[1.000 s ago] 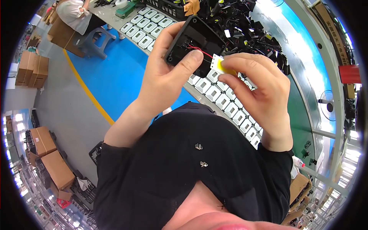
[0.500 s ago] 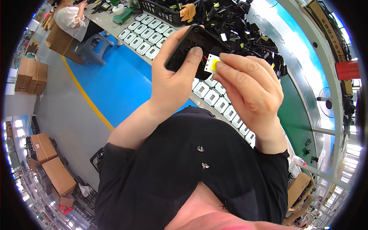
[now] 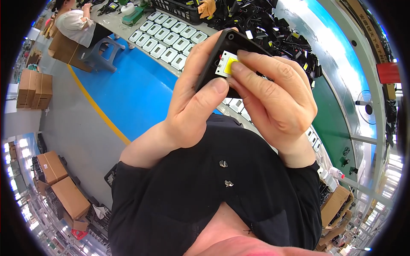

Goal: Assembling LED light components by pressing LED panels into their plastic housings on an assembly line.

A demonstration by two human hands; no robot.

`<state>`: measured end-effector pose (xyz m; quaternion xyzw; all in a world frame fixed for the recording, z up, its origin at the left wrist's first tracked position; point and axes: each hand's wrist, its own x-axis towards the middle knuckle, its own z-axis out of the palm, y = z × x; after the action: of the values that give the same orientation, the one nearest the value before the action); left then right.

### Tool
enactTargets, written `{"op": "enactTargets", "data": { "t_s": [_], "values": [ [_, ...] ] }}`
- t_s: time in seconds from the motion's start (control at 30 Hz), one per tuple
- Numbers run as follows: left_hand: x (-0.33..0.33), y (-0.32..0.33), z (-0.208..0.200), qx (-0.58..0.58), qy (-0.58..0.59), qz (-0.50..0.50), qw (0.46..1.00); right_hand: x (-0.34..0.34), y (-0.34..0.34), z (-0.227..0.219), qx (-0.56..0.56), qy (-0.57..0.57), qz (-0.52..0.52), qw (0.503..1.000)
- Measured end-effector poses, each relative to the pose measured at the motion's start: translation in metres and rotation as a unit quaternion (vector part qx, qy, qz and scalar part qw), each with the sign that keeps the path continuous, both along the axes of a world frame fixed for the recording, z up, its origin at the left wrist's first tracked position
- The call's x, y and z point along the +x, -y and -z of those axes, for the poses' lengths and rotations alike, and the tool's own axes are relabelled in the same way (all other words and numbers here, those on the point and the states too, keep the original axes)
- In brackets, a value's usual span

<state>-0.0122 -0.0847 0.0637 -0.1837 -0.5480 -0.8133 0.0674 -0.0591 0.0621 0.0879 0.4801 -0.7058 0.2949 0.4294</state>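
A black rectangular housing [image 3: 209, 70] is gripped in my left hand [image 3: 191, 100], its thumb along the near rim and its fingers behind. Between thumb and fingers of my right hand [image 3: 277, 91] is a white LED plate [image 3: 221, 63] with a yellow square in its middle. The plate is over the inside of the housing, and a short red wire shows at its left edge. Whether it touches the housing floor I cannot tell. My right fingers cover the plate's right side.
White frames [image 3: 171, 39] lie in rows on the long workbench [image 3: 110, 19]. Beyond my hands is a heap of black lamp parts with cables [image 3: 256, 19], beside a black crate [image 3: 175, 10]. A person [image 3: 74, 25] sits at far left near a grey stool [image 3: 100, 53].
My right hand has brought the LED plate leftward, from the housing's right edge to over its inside. My left thumb has moved from inside the housing to its near rim.
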Motion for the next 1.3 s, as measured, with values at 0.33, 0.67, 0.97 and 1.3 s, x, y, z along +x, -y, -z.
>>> {"op": "enactTargets", "data": {
  "t_s": [0.33, 0.67, 0.97, 1.3],
  "values": [
    [0.004, -0.004, 0.003, -0.001, -0.009, -0.01, 1.0, 0.011, -0.004, -0.003, 0.025, 0.07, 0.018, 0.997],
    [0.009, -0.003, -0.002, -0.038, -0.016, -0.032, 0.999, 0.0, -0.008, -0.001, 0.047, 0.077, -0.017, 0.996],
    [-0.003, 0.01, 0.003, -0.124, -0.082, -0.119, 0.982, 0.006, -0.01, 0.004, 0.059, 0.145, -0.039, 0.987],
    [-0.007, -0.002, 0.014, -0.181, -0.178, -0.183, 0.95, -0.005, 0.0, 0.026, -0.158, 0.639, -0.203, 0.725]
  ]
}}
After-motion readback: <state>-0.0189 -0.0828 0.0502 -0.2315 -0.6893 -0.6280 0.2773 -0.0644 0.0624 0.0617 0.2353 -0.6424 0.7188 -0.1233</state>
